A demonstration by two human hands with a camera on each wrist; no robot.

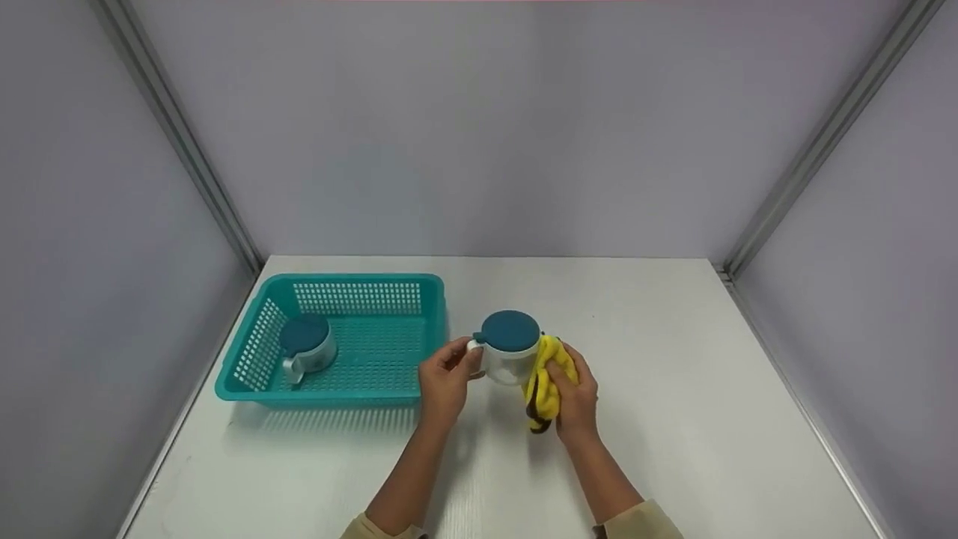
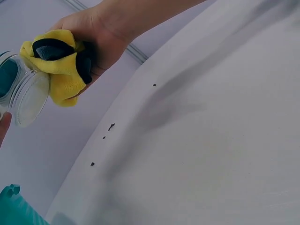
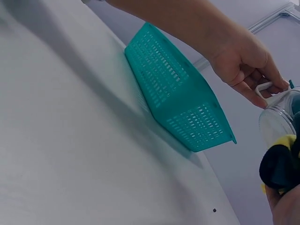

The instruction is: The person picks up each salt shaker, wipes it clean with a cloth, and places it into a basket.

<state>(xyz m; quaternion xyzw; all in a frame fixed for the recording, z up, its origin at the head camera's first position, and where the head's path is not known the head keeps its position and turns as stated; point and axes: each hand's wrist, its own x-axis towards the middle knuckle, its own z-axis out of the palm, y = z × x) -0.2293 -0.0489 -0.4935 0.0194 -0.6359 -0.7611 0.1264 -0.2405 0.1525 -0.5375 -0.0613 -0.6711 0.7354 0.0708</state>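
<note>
At the far left a teal perforated plastic basket (image 1: pixel 352 340) sat on the white tabletop (image 1: pixel 673 419), and inside it, toward its left end, a clear lidded cup with a dark teal lid and a pale handle (image 1: pixel 305 346) rested on the basket floor.

Just right of the basket, the left hand (image 1: pixel 443 380) had its fingers curled round the white handle of a second clear plastic cup with a dark teal lid (image 1: pixel 509 348), pinching it so that the cup was steadied upright near the middle of the table; whether its base touched the surface or was raised slightly could not be told from the head view. The right wrist view showed the same grip, the fingers hooked through the handle loop.

Against the cup's right side, the right hand (image 1: pixel 575 389) was closed around a bunched yellow cloth with dark trim (image 1: pixel 544 382), pressing it to the clear wall below the lid.

The step in hand looked to be wiping the outside of this cup, with one cup apparently already placed in the basket. The next move would probably call for turning the cup by its handle so the cloth could reach the unwiped sides, while keeping the lid seated and the grip firm.
</note>
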